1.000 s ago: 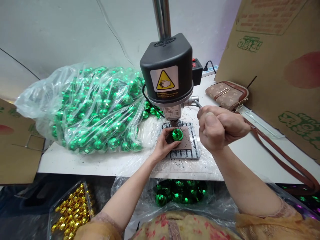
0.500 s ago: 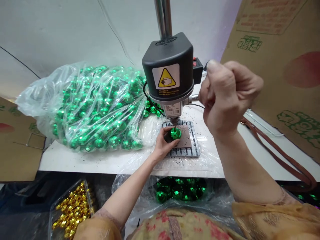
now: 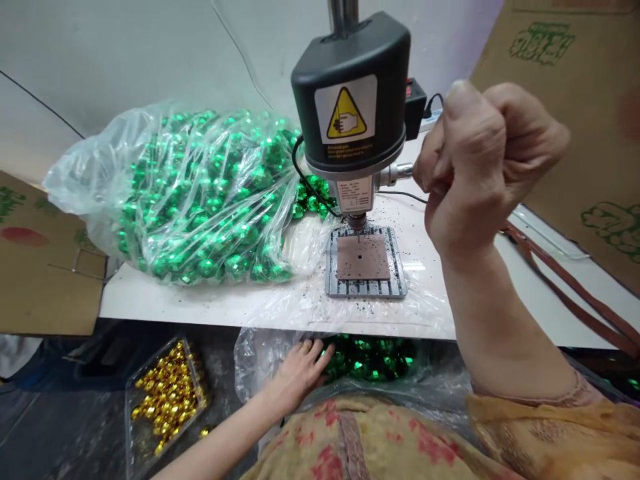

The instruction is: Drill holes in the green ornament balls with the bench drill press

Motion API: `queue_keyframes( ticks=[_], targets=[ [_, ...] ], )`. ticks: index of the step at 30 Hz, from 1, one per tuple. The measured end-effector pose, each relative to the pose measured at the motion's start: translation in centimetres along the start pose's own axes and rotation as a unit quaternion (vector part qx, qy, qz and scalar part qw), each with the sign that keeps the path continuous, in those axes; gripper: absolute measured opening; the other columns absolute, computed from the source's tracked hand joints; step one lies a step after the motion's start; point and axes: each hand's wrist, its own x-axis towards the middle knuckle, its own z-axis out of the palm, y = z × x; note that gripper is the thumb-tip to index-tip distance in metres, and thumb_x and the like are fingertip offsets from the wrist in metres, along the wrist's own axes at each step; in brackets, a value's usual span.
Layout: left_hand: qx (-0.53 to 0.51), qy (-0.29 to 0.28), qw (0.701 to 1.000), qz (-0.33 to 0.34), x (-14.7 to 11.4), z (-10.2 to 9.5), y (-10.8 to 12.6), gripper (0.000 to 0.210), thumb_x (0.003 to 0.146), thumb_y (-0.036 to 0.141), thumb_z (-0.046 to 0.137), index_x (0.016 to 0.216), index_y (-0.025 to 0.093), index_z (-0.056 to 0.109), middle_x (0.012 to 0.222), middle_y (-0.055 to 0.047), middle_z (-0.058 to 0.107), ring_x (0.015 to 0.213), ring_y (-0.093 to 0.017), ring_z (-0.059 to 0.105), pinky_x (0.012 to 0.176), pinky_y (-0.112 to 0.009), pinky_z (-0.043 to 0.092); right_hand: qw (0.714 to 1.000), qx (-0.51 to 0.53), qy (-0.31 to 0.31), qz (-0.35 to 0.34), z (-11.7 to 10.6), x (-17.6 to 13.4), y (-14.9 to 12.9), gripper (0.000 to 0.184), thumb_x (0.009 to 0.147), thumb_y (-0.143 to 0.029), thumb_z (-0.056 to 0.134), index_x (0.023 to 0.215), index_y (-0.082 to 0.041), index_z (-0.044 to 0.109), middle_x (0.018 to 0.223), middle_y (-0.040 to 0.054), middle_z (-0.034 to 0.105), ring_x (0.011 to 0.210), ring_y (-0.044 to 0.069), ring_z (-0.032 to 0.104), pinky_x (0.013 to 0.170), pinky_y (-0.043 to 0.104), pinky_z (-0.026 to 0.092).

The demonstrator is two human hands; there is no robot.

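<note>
The right hand point(image 3: 493, 167), clenched on the drill's point(image 3: 350, 100) handle point(image 3: 401, 172), hides most of it and some carton point(image 3: 600, 173), while the left hand point(image 3: 305, 368), half-open, meets green balls point(image 3: 370, 360), any grip unclear.

Backed by pale wall point(image 3: 150, 53), tinted faintly purple toward right | strung with thin light cord point(image 3: 233, 41) and dark cable point(image 3: 43, 103) at far left | furnished with white table point(image 3: 210, 305), catching a small glare | set over dark grey floor point(image 3: 55, 433)
</note>
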Motion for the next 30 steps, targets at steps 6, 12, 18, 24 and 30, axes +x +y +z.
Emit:
queue_keyframes(
  ticks=[6, 12, 18, 24, 30],
  targets=[
    [-0.004, -0.123, 0.992, -0.002, 2.1, -2.8, 0.8, 0.024, 0.097, 0.035, 0.065, 0.106, 0.014, 0.072, 0.107, -0.014, 0.071, 0.101, -0.029, 0.067, 0.084, -0.038, 0.052, 1.0, 0.007, -0.006, -0.004, -0.4, -0.1, 0.2, 0.045, 0.093, -0.016, 0.063, 0.054, -0.02, 0.041, 0.045, -0.0083, 0.029, 0.04, 0.005, 0.037, 0.043, 0.026, 0.024],
    [0.077, -0.251, 0.965, 0.026, 3.4, -3.1, 2.3, 0.039, 0.073, 0.007, 0.076, 0.112, 0.005, 0.073, 0.111, -0.026, 0.073, 0.103, -0.035, 0.07, 0.076, -0.039, 0.052, 1.0, -0.008, -0.011, -0.022, -0.3, 0.0, 0.1, 0.044, 0.091, -0.01, 0.06, 0.055, -0.021, 0.038, 0.046, -0.0077, 0.029, 0.04, 0.006, 0.036, 0.04, 0.028, 0.024],
    [-0.217, -0.199, 0.945, 0.143, 6.6, -12.3, -3.3, 0.014, 0.084, 0.015, 0.064, 0.096, 0.02, 0.071, 0.086, -0.003, 0.076, 0.069, -0.016, 0.067, 0.061, -0.025, 0.047, 0.999, -0.019, -0.016, -0.028, -0.4, -0.1, 0.2, 0.053, 0.092, -0.016, 0.062, 0.049, -0.019, 0.031, 0.045, -0.0065, 0.029, 0.04, 0.005, 0.034, 0.041, 0.029, 0.025],
    [-0.25, 0.207, 0.937, -0.131, 16.2, -14.7, -15.7, 0.024, 0.09, 0.009, 0.05, 0.101, 0.019, 0.069, 0.092, -0.005, 0.072, 0.086, -0.019, 0.066, 0.083, -0.032, 0.054, 0.999, -0.027, 0.003, -0.025, -0.4, -0.3, 0.3, 0.054, 0.091, -0.019, 0.065, 0.047, -0.019, 0.033, 0.044, -0.0066, 0.03, 0.038, 0.006, 0.036, 0.041, 0.03, 0.024],
    [-0.276, 0.262, 0.921, -0.087, 24.8, -9.4, -19.8, 0.048, 0.073, 0.002, 0.066, 0.118, 0.018, 0.069, 0.13, -0.012, 0.067, 0.122, -0.031, 0.062, 0.11, -0.045, 0.048, 1.0, -0.002, -0.012, -0.004, -0.2, -0.3, -0.3, 0.05, 0.09, -0.01, 0.06, 0.051, -0.019, 0.029, 0.045, -0.0068, 0.032, 0.038, 0.005, 0.036, 0.043, 0.031, 0.027]
  ],
)
